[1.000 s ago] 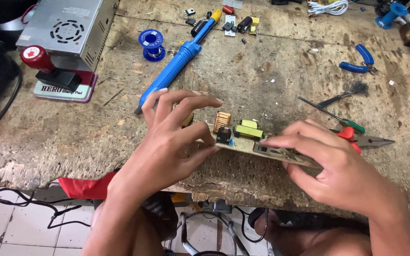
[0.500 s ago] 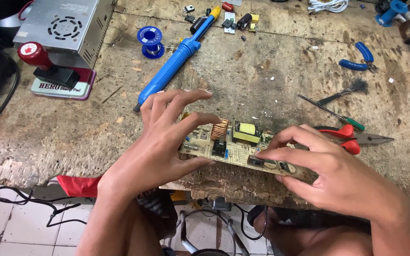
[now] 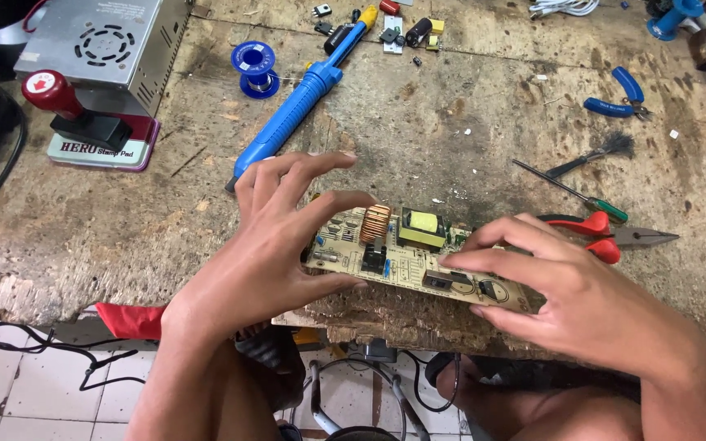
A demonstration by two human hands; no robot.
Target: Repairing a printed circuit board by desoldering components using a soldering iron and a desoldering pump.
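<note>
I hold a beige circuit board flat over the front edge of a worn wooden bench, component side up. It carries a copper coil, a yellow transformer and small dark parts. My left hand grips the board's left end between thumb and fingers. My right hand pinches the right end, fingertips resting on the top face.
Red-handled pliers and a green-tipped screwdriver lie just behind my right hand. A blue desoldering pump, a blue solder spool, blue cutters, a small brush, a red-knobbed stamp on its pad and a grey metal box sit farther back.
The board has tipped from a steeper angle to lying flatter, component side toward me. Both hands have kept their grip on its ends and drifted slightly right.
</note>
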